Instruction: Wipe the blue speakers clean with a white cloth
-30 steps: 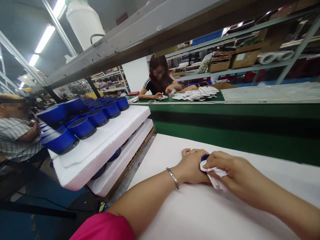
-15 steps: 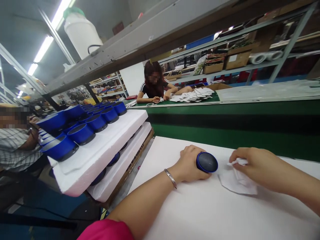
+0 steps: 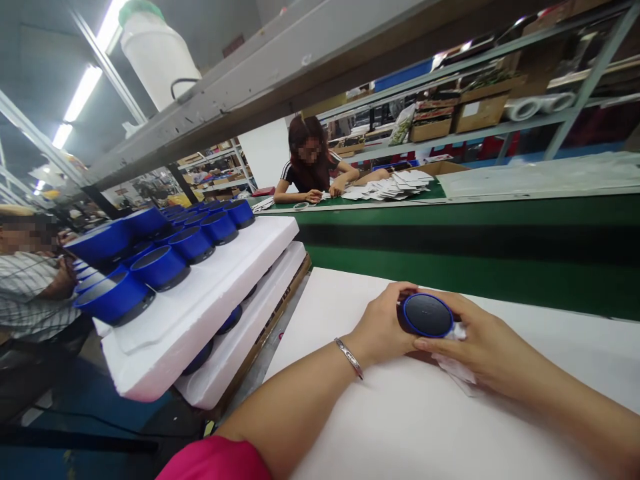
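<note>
A small round blue speaker [image 3: 428, 315] with a dark grille-like top stands on the white tabletop. My left hand [image 3: 387, 323], with a silver bracelet at the wrist, is closed round its left side. My right hand [image 3: 475, 340] curves round the right side, its thumb at the near rim. Pressed between that palm and the speaker is a crumpled white wipe [image 3: 455, 365], perhaps cloth or tissue, partly hidden by the fingers.
On my left, many blue speakers [image 3: 160, 267] stand on stacked white foam trays [image 3: 220, 300]. Behind the white tabletop [image 3: 380, 427] runs a green bench [image 3: 500, 250], where a person [image 3: 310, 167] works beside white pieces [image 3: 400, 185]. A grey beam [image 3: 280, 80] crosses overhead.
My right hand has moved left with the wipe, from the tabletop to the speaker's side. My left hand and the speaker have shifted slightly to the right.
</note>
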### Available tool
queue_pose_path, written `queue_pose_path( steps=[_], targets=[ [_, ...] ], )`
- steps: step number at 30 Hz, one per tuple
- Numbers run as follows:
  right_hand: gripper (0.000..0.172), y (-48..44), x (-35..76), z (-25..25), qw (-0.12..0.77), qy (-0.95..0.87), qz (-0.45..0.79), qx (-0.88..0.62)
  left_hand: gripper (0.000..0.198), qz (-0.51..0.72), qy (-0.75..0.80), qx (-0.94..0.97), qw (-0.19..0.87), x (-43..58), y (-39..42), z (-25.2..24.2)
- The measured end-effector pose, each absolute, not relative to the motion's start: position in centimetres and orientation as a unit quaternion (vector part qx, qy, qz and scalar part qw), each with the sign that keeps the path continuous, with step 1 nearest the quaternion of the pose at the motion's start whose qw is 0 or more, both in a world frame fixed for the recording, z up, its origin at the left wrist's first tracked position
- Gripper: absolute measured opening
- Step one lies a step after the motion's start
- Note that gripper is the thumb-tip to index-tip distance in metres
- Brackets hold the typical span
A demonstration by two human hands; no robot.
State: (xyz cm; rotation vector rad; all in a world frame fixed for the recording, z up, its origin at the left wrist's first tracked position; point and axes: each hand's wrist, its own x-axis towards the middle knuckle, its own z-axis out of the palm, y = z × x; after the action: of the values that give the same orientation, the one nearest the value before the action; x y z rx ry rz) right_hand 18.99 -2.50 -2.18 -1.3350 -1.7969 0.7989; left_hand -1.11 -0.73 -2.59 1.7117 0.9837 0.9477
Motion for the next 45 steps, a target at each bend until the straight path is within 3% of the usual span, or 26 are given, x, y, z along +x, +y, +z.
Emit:
queue_pose_path(
  steps=[4,9,10,17,20,26,33,41,45],
  targets=[
    [0.056,-2.4,19.3,-2.2,0.38,-0.695,0.268,-0.548,0.091,0.392,0.342,0.675,0.524,-1.5,-0.2,-2.9],
    [0.053,-1.8,20.1,-2.3,0.365,-0.683,0.217,-0.594,0.032,0.411,0.395,0.533,0.626,-2.1,0.7,-2.4],
    [0.052,-1.8,20.1,-2.4,0.361,-0.683,0.213,-0.598,0.028,0.406,0.401,0.526,0.63,-2.2,0.8,-2.4],
    [0.049,-2.0,19.9,-2.3,0.339,-0.697,0.201,-0.6,0.052,0.385,0.432,0.502,0.644,-2.1,0.8,-2.3],
    [0.048,-2.1,19.9,-2.2,0.329,-0.702,0.199,-0.6,0.054,0.385,0.443,0.492,0.643,-1.9,0.8,-2.1],
    [0.05,-2.3,19.7,-2.2,0.301,-0.707,0.203,-0.607,0.044,0.387,0.463,0.478,0.638,-1.6,0.6,-1.6],
    [0.05,-2.2,19.5,-2.6,0.28,-0.718,0.18,-0.612,0.018,0.387,0.483,0.469,0.63,-1.4,0.4,-1.1],
    [0.046,-2.5,19.3,-3.2,0.256,-0.731,0.141,-0.616,0.011,0.396,0.495,0.478,0.609,-1.1,0.1,-0.8],
    [0.044,-2.4,19.1,-3.7,0.257,-0.737,0.119,-0.614,0.016,0.418,0.507,0.487,0.576,-0.8,-0.1,-1.0]
  ],
)
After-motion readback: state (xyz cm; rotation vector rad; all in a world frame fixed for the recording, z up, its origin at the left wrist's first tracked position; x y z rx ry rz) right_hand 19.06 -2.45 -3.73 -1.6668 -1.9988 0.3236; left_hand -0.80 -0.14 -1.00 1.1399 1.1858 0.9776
